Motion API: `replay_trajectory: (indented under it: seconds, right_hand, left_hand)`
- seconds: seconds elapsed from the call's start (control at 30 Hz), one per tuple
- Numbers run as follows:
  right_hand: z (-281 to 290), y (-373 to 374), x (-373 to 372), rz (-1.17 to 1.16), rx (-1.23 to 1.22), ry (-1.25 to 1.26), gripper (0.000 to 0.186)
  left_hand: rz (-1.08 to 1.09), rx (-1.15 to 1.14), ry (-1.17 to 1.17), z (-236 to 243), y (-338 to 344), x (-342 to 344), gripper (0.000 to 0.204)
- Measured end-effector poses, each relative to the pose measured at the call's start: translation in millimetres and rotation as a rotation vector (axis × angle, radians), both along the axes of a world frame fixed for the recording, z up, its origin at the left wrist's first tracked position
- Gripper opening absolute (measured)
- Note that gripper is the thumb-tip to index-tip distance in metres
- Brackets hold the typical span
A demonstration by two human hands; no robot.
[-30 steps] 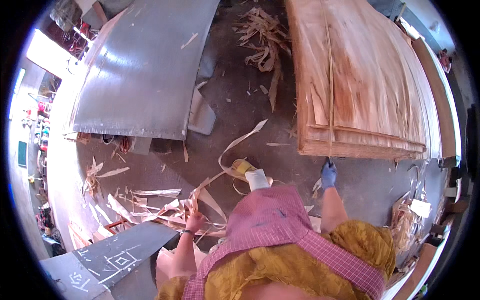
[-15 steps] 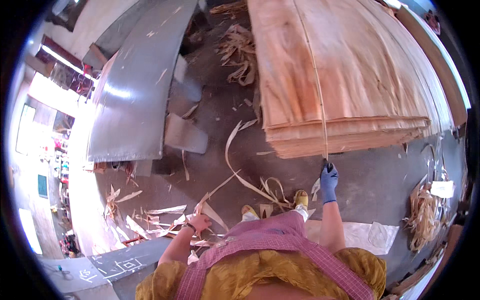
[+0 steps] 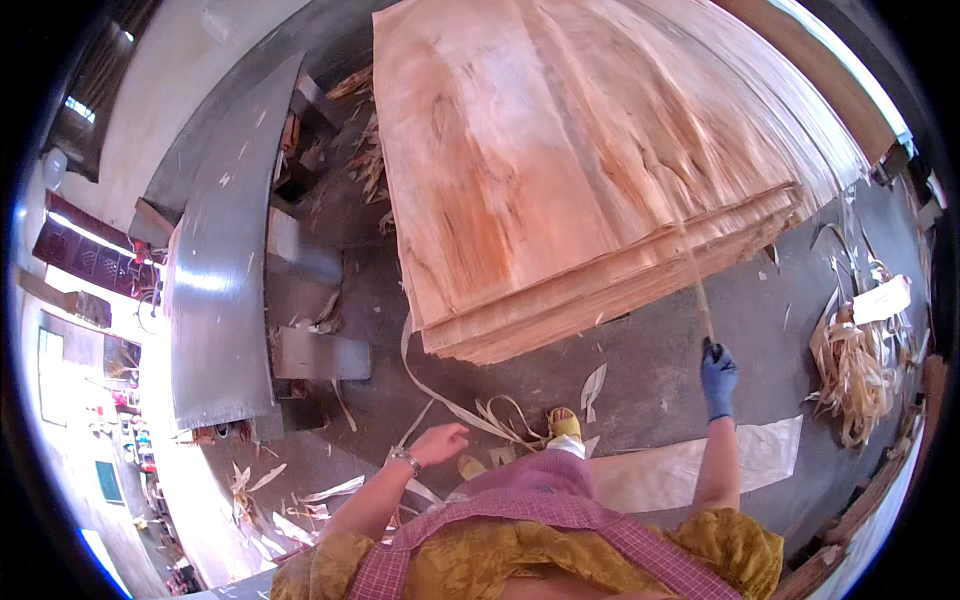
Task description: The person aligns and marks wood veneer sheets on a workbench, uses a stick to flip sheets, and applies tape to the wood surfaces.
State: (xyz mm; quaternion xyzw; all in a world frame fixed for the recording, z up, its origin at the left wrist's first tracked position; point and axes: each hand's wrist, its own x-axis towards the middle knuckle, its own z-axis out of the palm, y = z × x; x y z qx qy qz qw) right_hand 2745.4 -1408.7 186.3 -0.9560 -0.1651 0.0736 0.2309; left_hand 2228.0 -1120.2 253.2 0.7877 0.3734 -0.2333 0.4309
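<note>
You are in a woodworking workshop, one that handles veneer by the look of it: a broad stack of thin wood sheets (image 3: 560, 170) stands before you, its near edge showing layer on layer, with a long grey table (image 3: 215, 240) past its left edge. Loose wood strips (image 3: 338, 489) litter the bare grey floor (image 3: 650, 385) off the table's near edge — and a tangled bundle of strips (image 3: 850, 370) sits out beyond the stack's near right corner.

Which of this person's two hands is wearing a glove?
The right hand, in a close-fitting blue glove, gripping a thin, pale, straight stick. The left hand is bare, with a band around its wrist.
</note>
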Motion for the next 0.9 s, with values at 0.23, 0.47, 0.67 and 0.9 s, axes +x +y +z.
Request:
replay_trajectory:
  seconds: [0.23, 0.47, 0.67, 0.9]
  right_hand:
    - [-25, -93, 101, -0.205, -0.220, -0.145, 0.057]
    - [1, -55, 29, -0.202, -0.109, -0.132, 0.055]
    - [-14, 47, -96, 0.016, 0.415, 0.237, 0.037]
    - [34, 265, -351, 0.155, 0.503, 0.909, 0.039]
  left_hand:
    - [0.032, 0.054, 0.112, -3, 13, -15, 0.044]
    - [0.028, 0.106, 0.172, -12, 0, -80, 0.043]
    - [0.281, 0.024, -0.011, -22, -19, -138, 0.042]
    - [0.676, 0.075, -0.059, -68, -55, -313, 0.041]
